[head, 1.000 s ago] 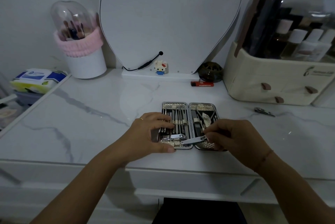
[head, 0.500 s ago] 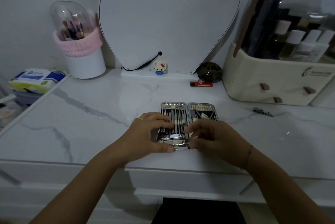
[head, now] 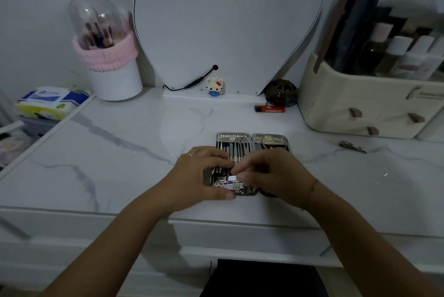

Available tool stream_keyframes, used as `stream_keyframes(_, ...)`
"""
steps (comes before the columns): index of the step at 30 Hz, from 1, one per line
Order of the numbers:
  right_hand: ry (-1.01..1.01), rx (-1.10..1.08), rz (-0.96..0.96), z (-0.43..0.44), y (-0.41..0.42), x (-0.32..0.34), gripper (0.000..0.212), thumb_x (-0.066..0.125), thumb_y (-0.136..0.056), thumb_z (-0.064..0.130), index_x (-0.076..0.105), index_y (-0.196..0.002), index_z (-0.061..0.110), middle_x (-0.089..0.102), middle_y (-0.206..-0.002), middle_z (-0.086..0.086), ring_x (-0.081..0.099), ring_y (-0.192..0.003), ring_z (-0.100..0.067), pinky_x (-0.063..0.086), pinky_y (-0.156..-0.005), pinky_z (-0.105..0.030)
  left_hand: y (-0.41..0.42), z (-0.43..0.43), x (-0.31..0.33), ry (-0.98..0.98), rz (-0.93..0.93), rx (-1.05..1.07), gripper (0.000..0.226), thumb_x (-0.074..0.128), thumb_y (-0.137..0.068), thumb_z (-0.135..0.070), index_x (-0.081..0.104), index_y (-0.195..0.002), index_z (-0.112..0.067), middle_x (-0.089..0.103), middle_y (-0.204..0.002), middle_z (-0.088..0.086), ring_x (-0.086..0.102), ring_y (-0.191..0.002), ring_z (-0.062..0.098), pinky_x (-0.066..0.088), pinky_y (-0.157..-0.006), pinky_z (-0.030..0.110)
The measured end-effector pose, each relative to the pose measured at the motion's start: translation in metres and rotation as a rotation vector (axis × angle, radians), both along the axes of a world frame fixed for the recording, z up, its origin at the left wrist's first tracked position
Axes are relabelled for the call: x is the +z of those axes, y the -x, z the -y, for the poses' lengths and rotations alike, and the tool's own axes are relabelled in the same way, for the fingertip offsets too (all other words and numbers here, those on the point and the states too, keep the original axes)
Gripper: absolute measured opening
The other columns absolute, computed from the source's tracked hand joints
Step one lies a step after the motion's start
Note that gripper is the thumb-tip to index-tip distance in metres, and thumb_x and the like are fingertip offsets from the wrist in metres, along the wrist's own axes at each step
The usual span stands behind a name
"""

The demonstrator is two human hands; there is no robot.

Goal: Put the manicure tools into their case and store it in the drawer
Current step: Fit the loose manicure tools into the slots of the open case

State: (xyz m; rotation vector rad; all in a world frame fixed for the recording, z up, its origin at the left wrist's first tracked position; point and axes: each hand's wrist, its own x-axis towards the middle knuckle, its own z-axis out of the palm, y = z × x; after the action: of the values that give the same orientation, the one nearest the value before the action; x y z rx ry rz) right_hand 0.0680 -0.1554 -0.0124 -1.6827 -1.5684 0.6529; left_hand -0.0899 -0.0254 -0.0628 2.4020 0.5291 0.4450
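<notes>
Pinching clipper [head: 231, 178] over case [head: 242, 136], right hand [head: 271, 171]; labels [head: 45, 94] blurred.

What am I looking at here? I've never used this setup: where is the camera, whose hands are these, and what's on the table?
There is no machine here. These are a person's two bare hands, seen from one wide-angle camera worn on their head, looking forward and down. It is the only view.

On the marble table lies the open manicure case, its slots mostly filled with tools. The left hand grips the case's left half, thumb on the near edge. The right hand seems to pinch a shiny metal tool over the near end of that half.

A loose nail clipper lies apart to the right, in front of the cream organizer. A lighter lies near the mirror.
</notes>
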Motion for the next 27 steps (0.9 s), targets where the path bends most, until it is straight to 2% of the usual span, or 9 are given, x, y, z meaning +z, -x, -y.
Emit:
stream_keyframes(5, -0.011, 0.014, 0.110, -0.002, 0.004, -0.003, 0.018, 0.063, -0.084, 0.015, 0.073, -0.098, 0.019, 0.061, -0.077, 0.021, 0.059, -0.071, 0.010, 0.041, -0.067, -0.003, 0.000, 0.001, 0.001, 0.004, 0.007, 0.005, 0.070, 0.065, -0.052, -0.070, 0.062, -0.114, -0.037, 0.048, -0.128, -0.024, 0.034, -0.125, -0.002, 0.029, -0.108, 0.032)
stream_keyframes(9, -0.023, 0.049, 0.214, -0.004, 0.008, -0.004, 0.019, 0.061, -0.085, 0.016, 0.072, -0.101, 0.020, 0.054, -0.072, 0.023, 0.054, -0.070, 0.011, 0.038, -0.069, -0.004, 0.000, 0.002, 0.002, -0.004, -0.003, 0.000, 0.070, 0.064, -0.053, -0.070, 0.062, -0.116, -0.038, 0.048, -0.129, -0.024, 0.032, -0.124, -0.006, 0.022, -0.102, 0.014)
stream_keyframes(13, -0.026, 0.085, 0.432, -0.011, 0.016, -0.010, 0.016, 0.062, -0.084, 0.020, 0.074, -0.093, 0.025, 0.040, -0.066, 0.020, 0.042, -0.061, 0.007, 0.030, -0.060, -0.005, 0.002, 0.003, 0.003, 0.017, 0.006, -0.002, 0.066, 0.068, -0.054, -0.067, 0.061, -0.115, -0.041, 0.047, -0.129, -0.025, 0.030, -0.124, -0.008, 0.021, -0.101, 0.012)
stream_keyframes(15, -0.036, 0.039, 0.421, -0.010, 0.015, -0.012, 0.013, 0.066, -0.081, 0.019, 0.075, -0.088, 0.025, 0.039, -0.064, 0.017, 0.041, -0.059, 0.003, 0.031, -0.059, -0.007, 0.001, 0.003, 0.004, 0.013, -0.002, -0.006, 0.065, 0.069, -0.056, -0.066, 0.061, -0.115, -0.041, 0.047, -0.130, -0.025, 0.030, -0.125, -0.008, 0.021, -0.101, 0.012)
stream_keyframes(17, -0.068, -0.011, 0.312, -0.004, 0.011, -0.011, 0.011, 0.069, -0.078, 0.016, 0.075, -0.084, 0.023, 0.045, -0.064, 0.015, 0.047, -0.059, -0.003, 0.036, -0.061, -0.009, 0.001, 0.003, 0.003, 0.005, 0.004, -0.004, 0.066, 0.067, -0.055, -0.068, 0.062, -0.115, -0.040, 0.048, -0.130, -0.024, 0.031, -0.126, -0.006, 0.023, -0.103, 0.016)
stream_keyframes(19, -0.139, -0.093, 0.205, 0.006, -0.001, -0.007, 0.010, 0.069, -0.078, 0.013, 0.073, -0.082, 0.021, 0.055, -0.067, 0.014, 0.055, -0.064, -0.002, 0.040, -0.061, -0.008, 0.002, 0.001, 0.002, -0.008, 0.008, -0.007, 0.072, 0.063, -0.052, -0.075, 0.061, -0.115, -0.040, 0.048, -0.130, -0.025, 0.032, -0.126, -0.005, 0.024, -0.104, 0.019)
stream_keyframes(21, -0.195, -0.251, 0.195, 0.018, -0.027, -0.003, 0.010, 0.068, -0.079, 0.015, 0.072, -0.086, 0.021, 0.063, -0.074, 0.013, 0.059, -0.073, 0.001, 0.042, -0.065, -0.003, 0.002, 0.000, -0.001, 0.011, 0.019, -0.008, 0.072, 0.058, -0.051, -0.081, 0.060, -0.114, -0.045, 0.046, -0.129, -0.029, 0.031, -0.126, -0.008, 0.024, -0.105, 0.020)
stream_keyframes(23, -0.234, -0.456, 0.222, 0.033, -0.064, -0.003, 0.013, 0.068, -0.079, 0.014, 0.070, -0.090, 0.020, 0.069, -0.081, 0.005, 0.063, -0.074, -0.005, 0.043, -0.069, -0.001, 0.001, -0.001, 0.000, 0.046, 0.035, 0.006, 0.067, 0.056, -0.052, -0.083, 0.059, -0.110, -0.049, 0.044, -0.127, -0.034, 0.031, -0.126, -0.009, 0.025, -0.107, 0.023)
stream_keyframes(27, -0.075, -0.788, 0.284, 0.058, -0.136, -0.015, 0.021, 0.069, -0.078, 0.017, 0.070, -0.099, 0.012, 0.068, -0.090, -0.009, 0.058, -0.081, -0.017, 0.040, -0.078, -0.023, -0.016, -0.004, 0.014, 0.095, 0.052, 0.028, 0.055, 0.061, -0.065, -0.066, 0.060, -0.114, -0.041, 0.045, -0.129, -0.024, 0.035, -0.125, 0.000, 0.028, -0.109, 0.029)
